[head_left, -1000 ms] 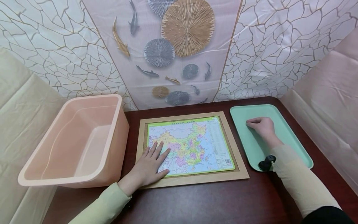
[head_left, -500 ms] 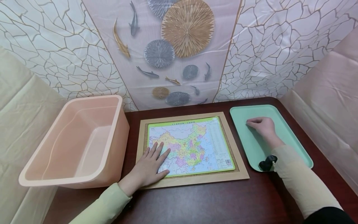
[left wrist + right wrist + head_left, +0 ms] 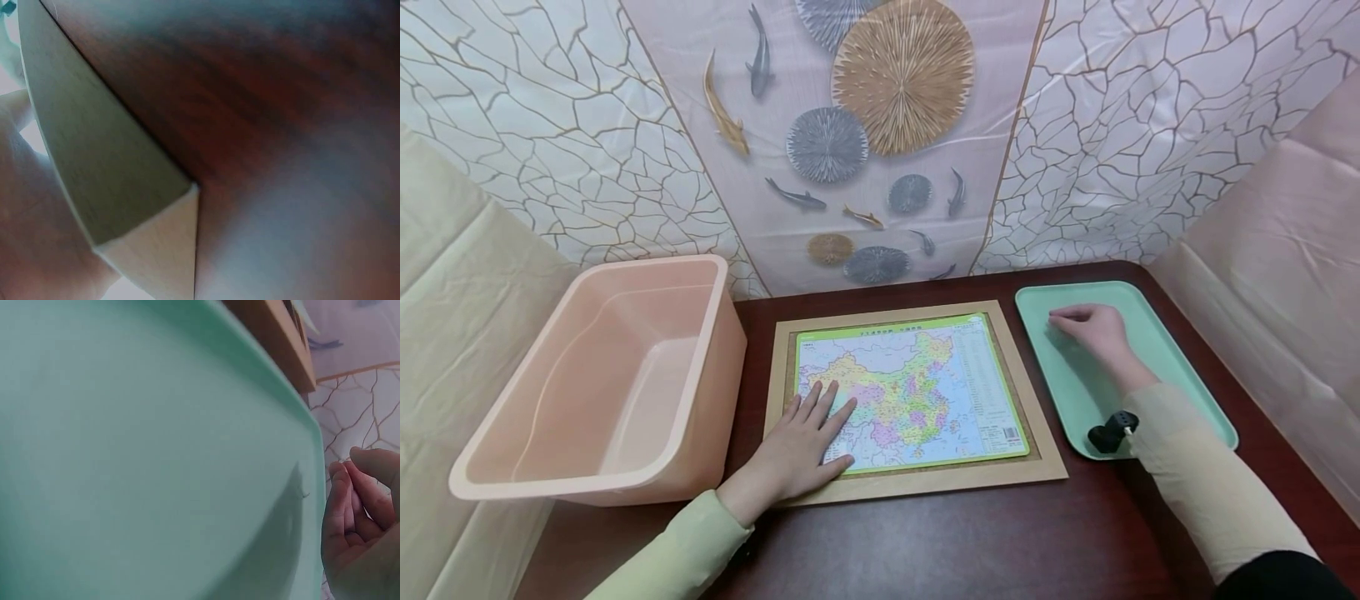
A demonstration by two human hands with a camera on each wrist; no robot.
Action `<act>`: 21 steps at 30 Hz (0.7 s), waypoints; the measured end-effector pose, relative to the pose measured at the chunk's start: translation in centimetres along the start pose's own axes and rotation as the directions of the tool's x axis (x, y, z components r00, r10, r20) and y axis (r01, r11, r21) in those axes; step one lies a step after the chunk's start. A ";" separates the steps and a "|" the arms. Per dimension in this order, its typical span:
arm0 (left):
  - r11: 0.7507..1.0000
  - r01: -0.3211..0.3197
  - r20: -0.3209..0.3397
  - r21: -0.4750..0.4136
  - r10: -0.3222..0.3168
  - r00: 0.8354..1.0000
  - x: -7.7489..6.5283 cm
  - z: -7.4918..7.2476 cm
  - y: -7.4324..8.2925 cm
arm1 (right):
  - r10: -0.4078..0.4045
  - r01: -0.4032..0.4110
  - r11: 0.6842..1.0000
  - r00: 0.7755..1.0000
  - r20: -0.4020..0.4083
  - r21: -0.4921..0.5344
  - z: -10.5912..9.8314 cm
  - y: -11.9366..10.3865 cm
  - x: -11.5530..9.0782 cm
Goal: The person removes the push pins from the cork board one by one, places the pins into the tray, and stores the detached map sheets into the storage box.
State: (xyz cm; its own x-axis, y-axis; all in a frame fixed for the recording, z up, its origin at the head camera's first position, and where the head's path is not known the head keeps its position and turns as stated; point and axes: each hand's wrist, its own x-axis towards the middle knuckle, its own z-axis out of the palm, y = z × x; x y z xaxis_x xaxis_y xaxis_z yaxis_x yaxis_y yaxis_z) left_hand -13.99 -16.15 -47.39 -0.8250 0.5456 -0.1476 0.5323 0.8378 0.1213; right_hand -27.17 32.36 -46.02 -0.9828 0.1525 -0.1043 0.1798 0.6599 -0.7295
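Spread flat, my left hand (image 3: 797, 446) presses on the lower left of a map of China (image 3: 895, 392) with a green border. The map lies over a brown board inside a light wooden frame (image 3: 1037, 417), and the palm covers part of the frame. My right hand (image 3: 1097, 333) hovers above the far left part of a mint-green tray (image 3: 1172, 375), thumb and fingertips drawn together. In the right wrist view the fingertips (image 3: 338, 469) nearly meet, with nothing visible between them. A tiny dark curved mark (image 3: 305, 495) shows on the tray near the hand's shadow.
A deep pink plastic tub (image 3: 692, 400) stands at the left. A dark reddish table (image 3: 955, 533) carries everything. Patterned cloth (image 3: 880, 167) hangs right behind. A black wrist camera (image 3: 1112, 431) hangs below the right cuff, over the tray's near edge.
My right hand has shifted a little to the left and away from me over the tray, fingertips still together. My left hand and the map have stayed in place.
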 end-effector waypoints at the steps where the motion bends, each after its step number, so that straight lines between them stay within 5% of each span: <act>1: 1.000 0.001 0.000 0.000 -0.001 1.000 0.0 0.0 0.0 | -0.007 0.007 1.000 1.000 0.002 0.000 0.1 -0.2 0.0; 21: 1.000 0.002 -0.001 -0.003 -0.002 1.000 -0.1 0.0 0.0 | -0.098 0.097 0.994 0.995 0.015 0.040 2.3 -2.7 0.2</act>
State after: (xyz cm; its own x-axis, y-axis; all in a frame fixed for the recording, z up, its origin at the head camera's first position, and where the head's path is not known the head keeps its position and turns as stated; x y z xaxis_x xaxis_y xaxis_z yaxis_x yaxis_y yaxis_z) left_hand -13.94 -16.20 -47.39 -0.8264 0.5435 -0.1470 0.5298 0.8390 0.1239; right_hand -27.92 28.96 -45.61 -0.9962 0.0760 -0.0430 0.0819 0.6417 -0.7626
